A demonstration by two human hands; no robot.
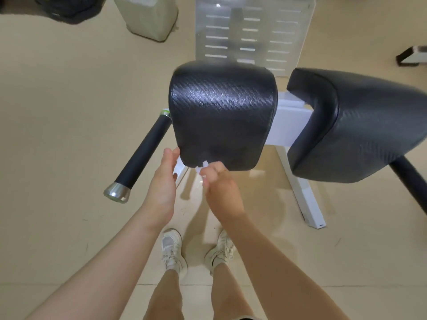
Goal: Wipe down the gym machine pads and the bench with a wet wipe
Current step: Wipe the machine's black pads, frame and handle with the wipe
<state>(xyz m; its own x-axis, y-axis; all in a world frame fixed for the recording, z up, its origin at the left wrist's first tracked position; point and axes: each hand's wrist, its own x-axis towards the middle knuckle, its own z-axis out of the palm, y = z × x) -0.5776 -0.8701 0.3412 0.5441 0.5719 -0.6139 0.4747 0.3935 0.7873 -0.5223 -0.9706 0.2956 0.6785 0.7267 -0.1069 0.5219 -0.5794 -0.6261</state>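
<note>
A black textured machine pad stands in front of me at chest height. My right hand grips a small crumpled white wet wipe at the pad's near lower edge. My left hand is beside it with fingers straight, fingertips touching the pad's lower left corner. A second, larger black pad sits to the right, apart from both hands.
A black handle bar with a chrome end cap sticks out left of the pad. The machine's white frame leg runs across the tan floor. The perforated white weight-stack cover stands behind. My shoes are below.
</note>
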